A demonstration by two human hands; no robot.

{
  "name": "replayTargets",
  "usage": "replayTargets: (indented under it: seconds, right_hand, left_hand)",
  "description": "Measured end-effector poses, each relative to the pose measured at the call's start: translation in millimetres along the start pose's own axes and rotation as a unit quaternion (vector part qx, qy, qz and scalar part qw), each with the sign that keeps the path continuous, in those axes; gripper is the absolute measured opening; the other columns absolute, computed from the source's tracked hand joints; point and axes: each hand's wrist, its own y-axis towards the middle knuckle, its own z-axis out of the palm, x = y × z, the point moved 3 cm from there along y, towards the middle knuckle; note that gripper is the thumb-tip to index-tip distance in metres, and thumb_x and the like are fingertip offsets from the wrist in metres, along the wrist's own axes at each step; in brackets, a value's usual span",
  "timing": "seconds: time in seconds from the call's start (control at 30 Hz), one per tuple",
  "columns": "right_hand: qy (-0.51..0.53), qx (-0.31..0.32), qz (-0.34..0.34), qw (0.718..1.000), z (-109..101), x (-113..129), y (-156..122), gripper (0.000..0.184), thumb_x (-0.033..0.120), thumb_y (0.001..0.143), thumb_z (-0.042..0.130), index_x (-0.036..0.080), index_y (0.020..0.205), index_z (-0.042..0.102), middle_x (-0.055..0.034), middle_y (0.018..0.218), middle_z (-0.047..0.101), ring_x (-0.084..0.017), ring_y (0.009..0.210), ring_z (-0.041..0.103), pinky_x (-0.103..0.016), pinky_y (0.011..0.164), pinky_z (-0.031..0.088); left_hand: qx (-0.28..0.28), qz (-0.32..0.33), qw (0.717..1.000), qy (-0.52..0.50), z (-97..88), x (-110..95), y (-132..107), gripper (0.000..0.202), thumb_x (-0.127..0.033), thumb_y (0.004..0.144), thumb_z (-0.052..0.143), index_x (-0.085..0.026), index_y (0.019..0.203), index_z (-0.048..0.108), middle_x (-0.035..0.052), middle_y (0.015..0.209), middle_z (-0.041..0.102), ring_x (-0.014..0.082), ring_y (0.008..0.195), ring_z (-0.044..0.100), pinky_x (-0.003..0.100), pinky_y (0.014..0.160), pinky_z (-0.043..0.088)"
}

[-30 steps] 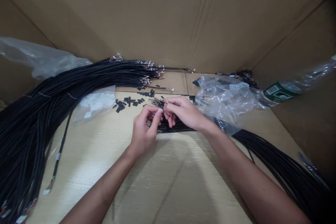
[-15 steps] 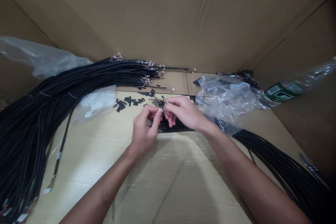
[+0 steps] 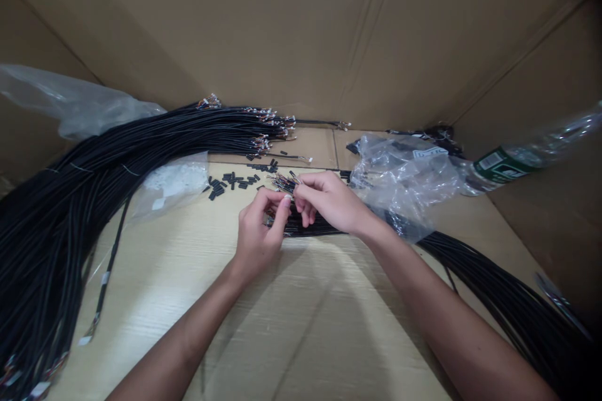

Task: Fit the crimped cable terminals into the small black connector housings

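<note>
My left hand and my right hand meet over the middle of the cardboard-covered table. Both are pinched on the coloured wire ends of a black cable from the bundle lying under them. That bundle runs off to the right beneath my right forearm. Several small black sleeves lie scattered just beyond my fingers. What my left fingertips pinch is too small to make out beyond the wire tips.
A thick sheaf of black cables curves across the left side. Clear plastic bags lie at the left, by the sleeves and at the right. A plastic bottle lies at the right. Cardboard walls enclose the space.
Almost nothing differs: both hands stay pinched on the wire ends, with only a slight shift of the fingers.
</note>
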Motion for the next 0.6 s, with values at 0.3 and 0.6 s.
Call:
replayTargets:
  seconds: [0.3, 0.6]
  right_hand:
    - [-0.039, -0.022, -0.013, 0.999, 0.8, 5.2, -4.2, 0.020, 0.024, 0.088, 0.054, 0.018, 0.069, 0.056, 0.0013, 0.058, 0.062, -0.016, 0.054, 0.069, -0.024, 0.050, 0.048]
    - [-0.047, -0.029, -0.015, 0.998, 0.6, 5.5, -4.7, 0.020, 0.025, 0.088, 0.054, 0.019, 0.069, 0.056, 0.0013, 0.058, 0.061, -0.017, 0.056, 0.070, -0.024, 0.051, 0.048]
  left_hand:
    - [-0.001, -0.004, 1.000, 0.010, 0.5, -0.4, -0.3, 0.004, -0.023, 0.104, 0.064, -0.019, 0.103, 0.064, -0.0002, 0.085, 0.067, 0.0106, 0.073, 0.062, 0.025, 0.070, 0.051]
    - [-0.005, 0.001, 1.000, 0.017, -0.2, -1.8, 0.6, 0.006, -0.024, 0.104, 0.064, -0.018, 0.102, 0.065, -0.0001, 0.084, 0.067, 0.0106, 0.071, 0.061, 0.025, 0.069, 0.050]
